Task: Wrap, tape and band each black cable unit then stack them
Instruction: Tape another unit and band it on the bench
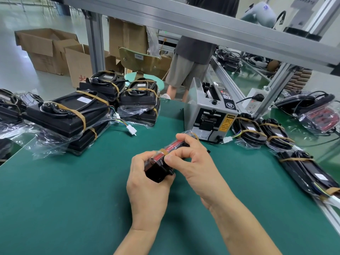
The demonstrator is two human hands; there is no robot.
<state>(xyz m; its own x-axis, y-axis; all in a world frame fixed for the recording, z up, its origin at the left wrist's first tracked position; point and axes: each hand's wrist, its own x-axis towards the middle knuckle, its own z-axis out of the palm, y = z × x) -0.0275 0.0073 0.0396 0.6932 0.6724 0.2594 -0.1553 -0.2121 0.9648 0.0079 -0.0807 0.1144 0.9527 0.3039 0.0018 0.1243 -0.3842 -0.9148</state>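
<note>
Holding: I am gripping the cable unit [159,168] in my left hand [147,190], just nearer than the tape dispenser [209,115].
Banding: I am pinching the rubber band [164,151] with my right hand [195,162]; I am judging it should seat flat, untwisted.
Stacks: I am seeing banded stacks [73,115] left of the dispenser.
Writing: I am reading no dispenser label clearly; its yellow sticker is too small.

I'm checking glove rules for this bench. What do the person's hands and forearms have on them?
Nothing is worn. The left hand and right hand are bare: no gloves, rings, watch or wrist strap show. Both forearms are uncovered down to the bottom edge of the picture, with no sleeve in view. The fingernails look short and unpainted.
</note>
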